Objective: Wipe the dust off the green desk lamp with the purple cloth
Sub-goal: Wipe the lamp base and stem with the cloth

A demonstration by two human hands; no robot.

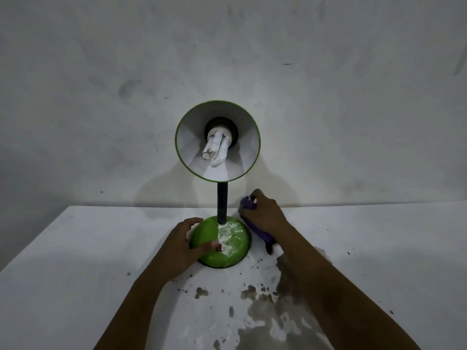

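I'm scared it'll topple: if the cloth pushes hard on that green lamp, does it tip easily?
Probably somewhat top-heavy: the wide shade sits high on a thin black stem of the lamp. The broad round base likely resists gentle pushes, and the left hand grips its rim. The exposed bulb looks fragile if it fell.

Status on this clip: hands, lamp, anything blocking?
Left hand holds lamp base. Right hand grips purple cloth beside base. White dust on base. Nothing blocking.
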